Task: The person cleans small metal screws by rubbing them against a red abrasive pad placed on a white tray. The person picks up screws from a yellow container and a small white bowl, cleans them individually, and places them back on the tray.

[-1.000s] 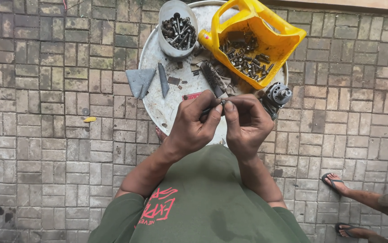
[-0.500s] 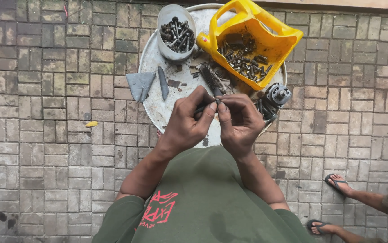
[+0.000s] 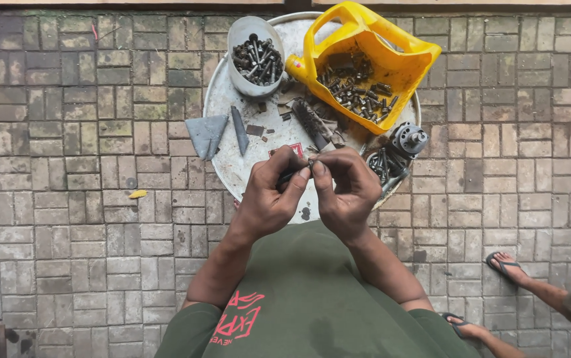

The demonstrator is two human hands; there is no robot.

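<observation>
Head view: your left hand (image 3: 269, 199) and right hand (image 3: 346, 189) meet just above the near edge of the round, worn white metal counter (image 3: 222, 99). Your left hand's fingers are pinched shut around a thin dark metal tool (image 3: 288, 176); its long axis runs roughly left to right, tip towards your right hand. Your right hand's fingertips are closed at that tip on something very small, too small to identify. The work looks mid-way: the piece is gripped between both hands, not yet set down, and whether it is joined or loosened cannot be told. Beyond your hands sit a white plastic tub of dark bolts (image 3: 254, 56), a cut-open yellow plastic jug of rusty screws (image 3: 371, 66), and a grey round motor part (image 3: 409, 139).
</observation>
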